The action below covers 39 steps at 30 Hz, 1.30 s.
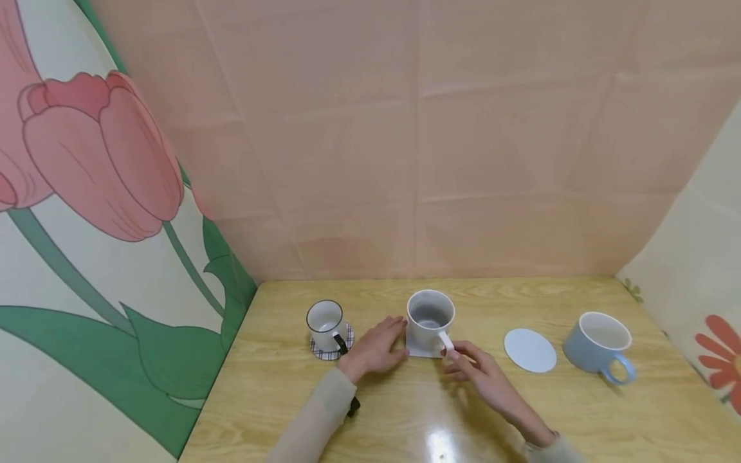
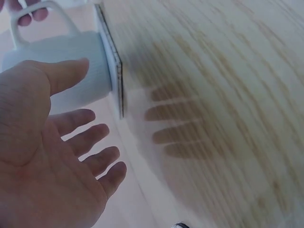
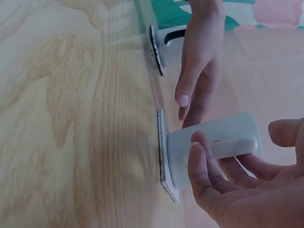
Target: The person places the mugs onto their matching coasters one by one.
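A white mug stands upright on a square white coaster in the middle of the table. Its handle points toward my right hand. The right fingers are bent loosely close about that handle, while the thumb stands apart from it in the right wrist view. My left hand lies at the mug's left side, palm toward it, fingers extended and spread. In the left wrist view its thumb overlaps the mug's wall, and nothing is in its palm.
Left of the hands, a white mug with a dark rim stands on a round checked coaster. Toward the right lies a round white coaster, with a light blue mug beside it. A pink cloth wall rises behind the table.
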Available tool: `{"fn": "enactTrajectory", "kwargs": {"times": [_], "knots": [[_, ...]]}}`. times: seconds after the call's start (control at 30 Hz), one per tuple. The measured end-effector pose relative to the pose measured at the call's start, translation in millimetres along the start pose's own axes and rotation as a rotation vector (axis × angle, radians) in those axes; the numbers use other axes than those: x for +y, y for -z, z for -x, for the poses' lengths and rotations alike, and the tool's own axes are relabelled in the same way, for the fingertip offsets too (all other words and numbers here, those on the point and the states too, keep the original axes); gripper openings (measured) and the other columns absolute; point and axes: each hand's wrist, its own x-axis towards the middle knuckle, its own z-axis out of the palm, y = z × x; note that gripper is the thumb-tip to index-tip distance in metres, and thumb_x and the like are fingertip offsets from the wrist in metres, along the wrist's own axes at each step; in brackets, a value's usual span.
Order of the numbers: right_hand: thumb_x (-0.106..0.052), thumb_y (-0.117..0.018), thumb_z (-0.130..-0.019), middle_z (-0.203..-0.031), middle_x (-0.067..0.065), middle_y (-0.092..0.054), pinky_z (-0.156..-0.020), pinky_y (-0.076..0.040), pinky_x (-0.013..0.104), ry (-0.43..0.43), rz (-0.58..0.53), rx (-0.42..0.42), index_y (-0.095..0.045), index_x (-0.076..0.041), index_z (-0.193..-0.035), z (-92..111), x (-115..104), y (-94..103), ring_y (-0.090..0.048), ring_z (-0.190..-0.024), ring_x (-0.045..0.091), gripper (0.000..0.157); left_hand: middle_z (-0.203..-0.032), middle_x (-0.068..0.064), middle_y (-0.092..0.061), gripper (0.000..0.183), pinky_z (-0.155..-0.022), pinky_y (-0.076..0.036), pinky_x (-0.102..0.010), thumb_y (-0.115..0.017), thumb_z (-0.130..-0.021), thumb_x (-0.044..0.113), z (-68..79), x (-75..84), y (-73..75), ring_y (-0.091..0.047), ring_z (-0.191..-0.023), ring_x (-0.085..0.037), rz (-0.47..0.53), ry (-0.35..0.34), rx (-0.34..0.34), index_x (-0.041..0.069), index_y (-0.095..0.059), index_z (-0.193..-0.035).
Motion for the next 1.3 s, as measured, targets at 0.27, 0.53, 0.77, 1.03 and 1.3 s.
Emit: {"fn": "enactTrajectory", "kwargs": {"times": [0.27,0.53,0.77,1.03,1.3], "knots": [[-0.018,-0.054,-0.113,-0.140,0.030,-0.061,-0.086,-0.066,0.036,-0.008,0.065,0.059,-0.057,0.004,-0.143,9,-3,3.5,-0.075,-0.104,0.020,0.037,-0.175,-0.011,-0.032,0.071,-0.132,-0.028,-0.057,-0.063,-0.107,0.039,2.2,-1.0,4.2,-0.029,-0.162,-0.036,0.037,0.018,0.053,0.011,-0.037,-0.166],[-0.016,-0.052,-0.114,-0.141,0.029,-0.061,-0.081,-0.066,0.035,0.094,0.095,0.084,-0.060,0.004,-0.139,15,-4,5.9,-0.075,-0.101,0.015,0.033,-0.176,-0.007,-0.031,0.069,-0.133,-0.026,-0.055,-0.063,-0.107,0.035,8.7,5.9,14.6,-0.027,-0.163,-0.033,0.082,0.042,0.097,0.015,-0.036,-0.167],[-0.013,-0.051,-0.114,-0.130,0.016,-0.069,-0.079,-0.066,0.034,0.175,0.116,0.130,-0.065,0.003,-0.129,17,-3,11.8,-0.077,-0.098,0.020,0.026,-0.175,-0.006,-0.033,0.070,-0.132,-0.027,-0.056,-0.065,-0.107,0.035,7.8,14.9,23.3,-0.028,-0.163,-0.033,0.054,0.004,0.132,0.016,-0.035,-0.168],[-0.009,-0.050,-0.113,-0.118,-0.010,-0.071,-0.079,-0.066,0.033,0.217,0.131,0.145,-0.063,0.005,-0.126,22,-2,25.2,-0.077,-0.097,0.020,0.023,-0.175,-0.003,-0.032,0.071,-0.132,-0.028,-0.057,-0.064,-0.107,0.039,7.5,23.9,30.2,-0.028,-0.163,-0.032,0.027,0.001,0.163,0.019,-0.034,-0.168],[-0.005,-0.051,-0.112,-0.116,-0.011,-0.071,-0.077,-0.065,0.030,0.259,0.188,0.198,-0.064,0.003,-0.127,30,-5,41.9,-0.076,-0.097,0.014,0.021,-0.175,-0.003,-0.032,0.071,-0.131,-0.029,-0.058,-0.060,-0.108,0.045,9.6,31.0,38.5,-0.029,-0.163,-0.030,0.011,-0.030,0.198,0.017,-0.034,-0.168]]}}
